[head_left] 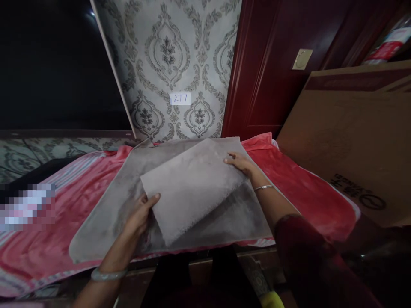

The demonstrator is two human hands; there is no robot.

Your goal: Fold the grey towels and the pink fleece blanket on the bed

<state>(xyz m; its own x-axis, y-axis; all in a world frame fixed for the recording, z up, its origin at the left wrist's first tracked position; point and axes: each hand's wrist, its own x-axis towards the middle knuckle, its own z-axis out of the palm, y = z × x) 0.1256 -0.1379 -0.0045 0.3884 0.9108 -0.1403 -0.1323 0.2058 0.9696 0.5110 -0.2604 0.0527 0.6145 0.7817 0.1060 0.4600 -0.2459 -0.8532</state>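
Note:
A folded, light grey plush cloth (192, 184) is held up at a slant by both hands. My left hand (141, 214) grips its left edge, thumb on top and fingers underneath. At the upper right edge, my right hand (239, 162) pinches the same cloth, with the thumb showing on top; some of its fingers are hidden. Below it a larger grey plush mat (102, 222) lies spread out. That mat rests on a red and pink blanket (298, 188) with a striped border.
A large cardboard box (349, 128) stands at the right, with a red-labelled bottle (388, 45) above it. To the left is a dark television screen (58, 64). The patterned wall (199, 72) carries a paper marked 277 (180, 98), beside a dark red door (266, 64).

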